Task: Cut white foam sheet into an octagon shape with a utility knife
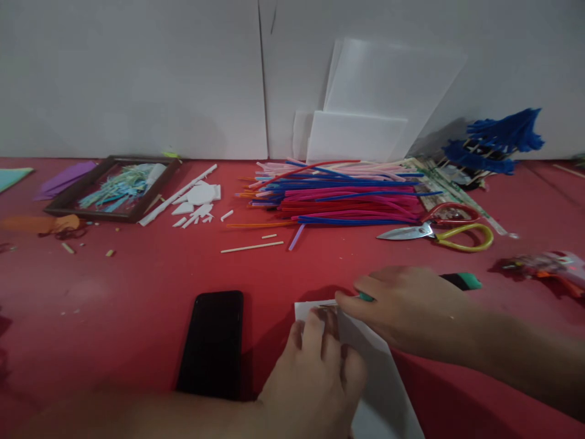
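Note:
A white sheet or board [381,390] lies on the red table at the bottom centre. My left hand [315,366] rests on it with the fingers spread, pressing near its far edge. My right hand [402,302] is closed around a green and black tool [465,281], whose end sticks out to the right beneath the wrist. The tool's tip is hidden by the fingers, close to the fingertips of my left hand at the sheet's far edge.
A black phone [212,344] lies left of the sheet. Beyond are scissors [423,231], pipe cleaners [347,195], white scraps [201,195] and a brown frame [89,213]. A glue gun [548,265] lies at right; white boards [388,79] lean on the wall.

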{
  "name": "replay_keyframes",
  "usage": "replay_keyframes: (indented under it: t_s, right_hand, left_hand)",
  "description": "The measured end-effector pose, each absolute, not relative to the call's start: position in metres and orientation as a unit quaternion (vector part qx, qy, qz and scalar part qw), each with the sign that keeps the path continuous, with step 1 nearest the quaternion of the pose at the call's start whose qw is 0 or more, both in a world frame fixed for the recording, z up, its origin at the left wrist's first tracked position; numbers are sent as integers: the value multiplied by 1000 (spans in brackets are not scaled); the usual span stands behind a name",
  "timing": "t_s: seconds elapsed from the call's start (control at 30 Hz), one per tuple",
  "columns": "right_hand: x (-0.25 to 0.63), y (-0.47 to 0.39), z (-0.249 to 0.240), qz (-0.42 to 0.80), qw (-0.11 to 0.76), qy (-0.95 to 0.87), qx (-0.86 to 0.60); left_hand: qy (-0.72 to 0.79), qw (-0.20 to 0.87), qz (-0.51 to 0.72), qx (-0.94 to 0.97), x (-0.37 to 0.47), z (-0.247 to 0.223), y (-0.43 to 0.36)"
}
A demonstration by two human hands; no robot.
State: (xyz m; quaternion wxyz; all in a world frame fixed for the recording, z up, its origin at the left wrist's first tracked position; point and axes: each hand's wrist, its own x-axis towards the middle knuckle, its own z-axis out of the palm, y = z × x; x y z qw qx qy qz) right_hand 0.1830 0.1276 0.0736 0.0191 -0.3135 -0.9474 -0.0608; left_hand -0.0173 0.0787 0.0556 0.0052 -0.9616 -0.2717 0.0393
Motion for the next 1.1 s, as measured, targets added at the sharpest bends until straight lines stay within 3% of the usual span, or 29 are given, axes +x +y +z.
replay_keyframes:
  t_s: [1.1]
  right_hand:
    - [194, 125, 69, -26, 6, -944, -328]
  left_hand:
    - [-281, -25, 53, -958, -16, 59, 77]
